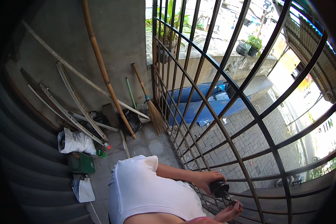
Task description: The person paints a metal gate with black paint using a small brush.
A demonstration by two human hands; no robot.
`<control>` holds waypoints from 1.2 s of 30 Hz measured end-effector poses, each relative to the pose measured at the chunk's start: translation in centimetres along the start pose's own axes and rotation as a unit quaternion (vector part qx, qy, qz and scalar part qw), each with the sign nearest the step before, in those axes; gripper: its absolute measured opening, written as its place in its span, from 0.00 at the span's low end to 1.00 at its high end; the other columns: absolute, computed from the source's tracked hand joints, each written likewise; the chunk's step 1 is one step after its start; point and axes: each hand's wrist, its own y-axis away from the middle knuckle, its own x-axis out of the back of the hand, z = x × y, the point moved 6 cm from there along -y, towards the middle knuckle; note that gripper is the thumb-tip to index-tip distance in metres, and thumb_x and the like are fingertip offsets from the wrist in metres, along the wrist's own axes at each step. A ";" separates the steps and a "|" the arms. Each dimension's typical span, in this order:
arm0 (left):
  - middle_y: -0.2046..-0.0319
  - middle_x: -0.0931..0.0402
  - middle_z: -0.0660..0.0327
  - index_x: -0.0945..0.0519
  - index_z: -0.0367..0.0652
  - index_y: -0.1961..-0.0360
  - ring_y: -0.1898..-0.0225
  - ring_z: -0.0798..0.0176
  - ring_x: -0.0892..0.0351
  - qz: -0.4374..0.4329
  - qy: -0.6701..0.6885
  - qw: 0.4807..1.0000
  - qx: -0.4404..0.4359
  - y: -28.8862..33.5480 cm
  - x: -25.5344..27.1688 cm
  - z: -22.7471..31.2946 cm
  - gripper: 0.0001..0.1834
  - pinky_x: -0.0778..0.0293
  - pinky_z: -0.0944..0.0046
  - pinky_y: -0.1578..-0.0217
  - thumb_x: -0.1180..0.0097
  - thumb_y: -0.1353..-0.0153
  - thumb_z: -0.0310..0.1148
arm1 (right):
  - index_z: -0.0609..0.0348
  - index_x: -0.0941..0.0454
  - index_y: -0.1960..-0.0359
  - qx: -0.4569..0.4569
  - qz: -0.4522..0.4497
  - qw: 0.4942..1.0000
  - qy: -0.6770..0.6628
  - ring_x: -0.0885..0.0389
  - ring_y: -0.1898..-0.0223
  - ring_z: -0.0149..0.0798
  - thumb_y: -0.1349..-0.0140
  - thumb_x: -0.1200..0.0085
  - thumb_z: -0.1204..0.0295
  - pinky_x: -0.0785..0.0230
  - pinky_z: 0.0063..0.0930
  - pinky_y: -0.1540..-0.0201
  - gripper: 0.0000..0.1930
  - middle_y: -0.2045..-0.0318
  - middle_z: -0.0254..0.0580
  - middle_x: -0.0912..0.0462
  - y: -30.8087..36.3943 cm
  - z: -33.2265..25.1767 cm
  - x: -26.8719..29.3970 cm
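My left hand, at the end of a bent arm, grips a black cylindrical container from above and tilts it down toward the right. Just below its lower end is my right hand, with its fingers curled around a small dark thing too small to name. A narrow dark piece runs between the container and that hand; whether it joins the two I cannot tell. Both hands are close beside the dark metal bar grille. My white shirt fills the lower middle.
Against the grey wall lean a bamboo pole, pale strips and a straw broom. A green container and a white sack stand at left. Beyond the grille are a blue bin lying on paving and potted plants.
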 end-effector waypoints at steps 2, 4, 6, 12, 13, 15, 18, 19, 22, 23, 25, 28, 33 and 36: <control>0.46 0.26 0.53 0.30 0.44 0.38 0.42 0.47 0.32 -0.006 0.013 1.000 -0.014 -0.9 -1.0 0.3 0.46 0.33 0.52 0.40 0.21 0.60 0.39 | 0.64 0.21 0.70 0.037 -0.069 0.992 0.097 0.30 0.70 0.33 0.35 0.41 0.69 0.35 0.31 0.63 0.10 0.71 0.36 0.23 -1.5 -0.1 2.7; 0.46 0.26 0.53 0.30 0.44 0.38 0.42 0.47 0.31 0.007 0.001 1.000 -0.013 -0.8 -2.2 0.7 0.46 0.33 0.52 0.40 0.22 0.61 0.38 | 0.64 0.20 0.66 0.063 -0.156 0.967 0.193 0.29 0.68 0.32 0.35 0.40 0.69 0.35 0.29 0.63 0.09 0.69 0.37 0.22 -1.7 -0.1 3.4; 0.45 0.26 0.53 0.30 0.44 0.38 0.42 0.47 0.32 0.005 -0.002 1.000 -0.001 -0.7 -3.5 1.1 0.46 0.33 0.52 0.40 0.22 0.61 0.38 | 0.59 0.19 0.62 -0.014 -0.073 0.991 0.112 0.26 0.66 0.33 0.36 0.38 0.67 0.34 0.27 0.60 0.09 0.67 0.37 0.20 -2.3 0.7 5.7; 0.44 0.27 0.53 0.30 0.44 0.37 0.39 0.46 0.32 -0.021 0.015 0.999 -0.023 -1.3 -7.0 3.3 0.47 0.34 0.52 0.38 0.22 0.60 0.38 | 0.66 0.24 0.70 0.098 -0.123 0.981 0.110 0.24 0.69 0.32 0.32 0.46 0.70 0.31 0.27 0.71 0.11 0.70 0.39 0.21 -2.4 -1.4 8.4; 0.43 0.27 0.53 0.31 0.45 0.36 0.39 0.47 0.32 -0.025 -0.006 0.999 -0.025 -1.2 -7.7 3.6 0.46 0.35 0.52 0.37 0.21 0.58 0.38 | 0.65 0.23 0.69 0.121 -0.152 0.972 0.129 0.24 0.67 0.31 0.32 0.46 0.70 0.31 0.26 0.71 0.10 0.69 0.39 0.21 -3.0 -1.1 9.3; 0.43 0.27 0.53 0.31 0.44 0.36 0.38 0.46 0.32 -0.033 0.008 0.999 -0.024 -1.1 -9.2 3.7 0.46 0.34 0.51 0.36 0.21 0.58 0.38 | 0.63 0.22 0.66 0.031 -0.109 0.990 -0.080 0.24 0.67 0.30 0.34 0.44 0.71 0.31 0.23 0.67 0.07 0.66 0.39 0.19 -2.3 -1.3 9.9; 0.42 0.27 0.53 0.30 0.46 0.36 0.37 0.46 0.32 -0.048 0.013 0.999 -0.001 -1.2 -10.4 4.6 0.46 0.35 0.52 0.35 0.20 0.58 0.37 | 0.64 0.21 0.70 0.110 -0.146 0.975 0.128 0.23 0.67 0.29 0.35 0.43 0.73 0.31 0.22 0.64 0.08 0.70 0.37 0.19 -2.4 -2.5 11.0; 0.41 0.27 0.54 0.31 0.47 0.35 0.37 0.48 0.32 -0.050 0.004 0.999 0.022 -1.5 -10.6 4.8 0.46 0.36 0.53 0.34 0.20 0.57 0.36 | 0.64 0.21 0.70 0.064 -0.114 0.991 0.029 0.24 0.67 0.29 0.35 0.43 0.73 0.31 0.22 0.63 0.07 0.71 0.37 0.19 -2.6 -1.9 11.9; 0.42 0.27 0.55 0.30 0.48 0.35 0.37 0.48 0.32 -0.055 0.018 0.998 0.014 -1.7 -12.0 5.4 0.47 0.35 0.53 0.35 0.19 0.58 0.35 | 0.63 0.20 0.68 0.077 -0.106 0.991 0.020 0.23 0.69 0.29 0.34 0.43 0.74 0.29 0.24 0.66 0.06 0.70 0.38 0.18 -2.7 -1.1 14.4; 0.42 0.27 0.55 0.30 0.48 0.35 0.37 0.48 0.32 -0.061 0.026 0.998 0.018 -1.9 -12.7 5.4 0.47 0.34 0.52 0.35 0.19 0.59 0.34 | 0.62 0.20 0.65 0.123 -0.149 0.974 0.116 0.22 0.70 0.30 0.33 0.43 0.73 0.26 0.24 0.69 0.05 0.69 0.39 0.17 -2.5 -1.6 14.5; 0.42 0.27 0.55 0.30 0.48 0.35 0.37 0.48 0.32 -0.068 0.035 0.997 0.015 -2.0 -13.7 6.0 0.47 0.34 0.52 0.35 0.19 0.59 0.34 | 0.62 0.20 0.64 0.065 -0.093 0.994 0.000 0.21 0.70 0.30 0.33 0.43 0.74 0.27 0.24 0.70 0.04 0.68 0.39 0.17 -1.6 -2.1 15.1; 0.42 0.27 0.55 0.30 0.47 0.35 0.37 0.48 0.32 -0.081 0.028 0.996 0.009 -2.1 -14.9 6.5 0.47 0.34 0.53 0.35 0.19 0.58 0.37 | 0.62 0.21 0.64 0.027 -0.063 0.997 -0.035 0.21 0.68 0.31 0.34 0.42 0.75 0.28 0.24 0.66 0.03 0.68 0.41 0.17 -0.9 -1.8 17.0; 0.42 0.27 0.54 0.31 0.47 0.35 0.37 0.48 0.32 -0.085 0.052 0.995 0.013 -1.5 -16.4 6.2 0.48 0.34 0.52 0.36 0.19 0.57 0.41 | 0.64 0.19 0.64 0.063 -0.054 0.996 0.014 0.21 0.66 0.31 0.35 0.43 0.76 0.30 0.23 0.57 0.04 0.68 0.41 0.16 -0.3 -2.2 18.6; 0.43 0.26 0.53 0.31 0.47 0.35 0.37 0.48 0.32 -0.094 0.040 0.995 0.008 -1.3 -16.7 6.2 0.48 0.34 0.52 0.36 0.18 0.57 0.41 | 0.65 0.18 0.66 0.061 -0.056 0.996 0.020 0.23 0.67 0.28 0.35 0.43 0.77 0.33 0.20 0.58 0.04 0.69 0.40 0.16 -0.3 -1.8 18.6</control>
